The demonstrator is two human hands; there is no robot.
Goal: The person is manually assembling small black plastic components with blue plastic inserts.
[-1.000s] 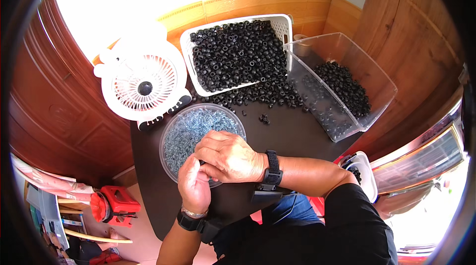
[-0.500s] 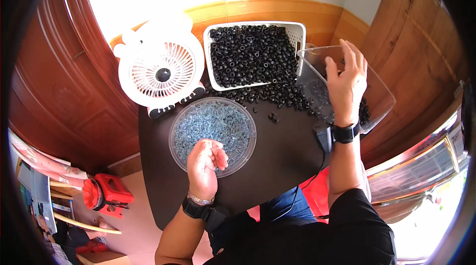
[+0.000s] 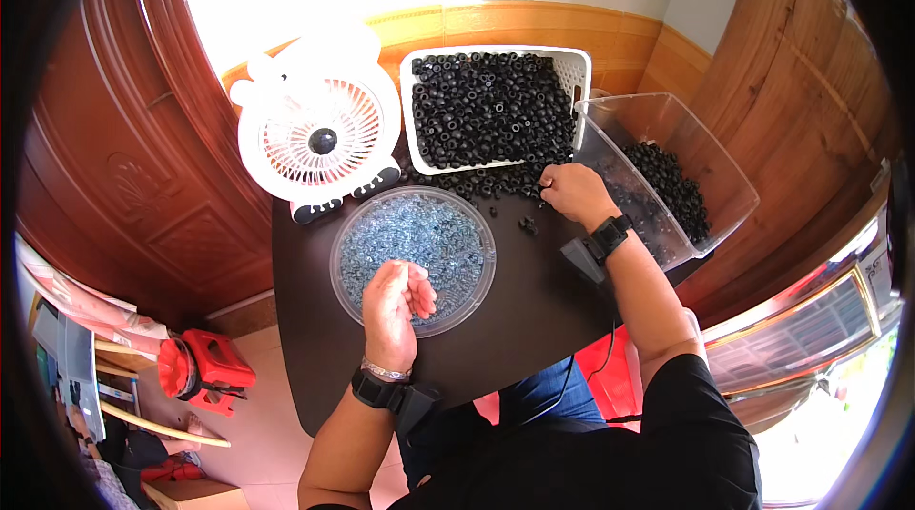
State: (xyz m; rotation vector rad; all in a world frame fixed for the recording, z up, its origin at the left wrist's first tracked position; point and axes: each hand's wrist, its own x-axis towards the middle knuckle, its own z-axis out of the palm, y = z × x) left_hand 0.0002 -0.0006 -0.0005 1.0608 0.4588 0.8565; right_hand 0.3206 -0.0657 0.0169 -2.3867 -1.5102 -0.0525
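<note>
My left hand (image 3: pixel 391 310) hovers above the near rim of a round clear tray (image 3: pixel 335 267) full of small bluish transparent pieces (image 3: pixel 419 238). Its fingers are curled in, and whatever they hold is hidden. At the loose black ring-shaped pieces (image 3: pixel 491 183) on the table, my right hand (image 3: pixel 579 191) has its fingers and thumb drawn together. What lies between those fingertips is too small to make out. Behind the loose pieces stands a white perforated basket (image 3: pixel 583 81) heaped with similar black pieces.
A white animal-shaped fan (image 3: pixel 319 138) stands left of the basket. At the right, a clear plastic bin (image 3: pixel 729 176) holds more black pieces. The dark table (image 3: pixel 515 286) has a curved near edge. A red stool (image 3: pixel 219 367) is on the floor at left, and another person sits beyond it.
My right hand has moved left and nearer from over the clear bin to the loose black pieces, and its spread fingers have closed. My left hand stays almost where it was over the tray.
</note>
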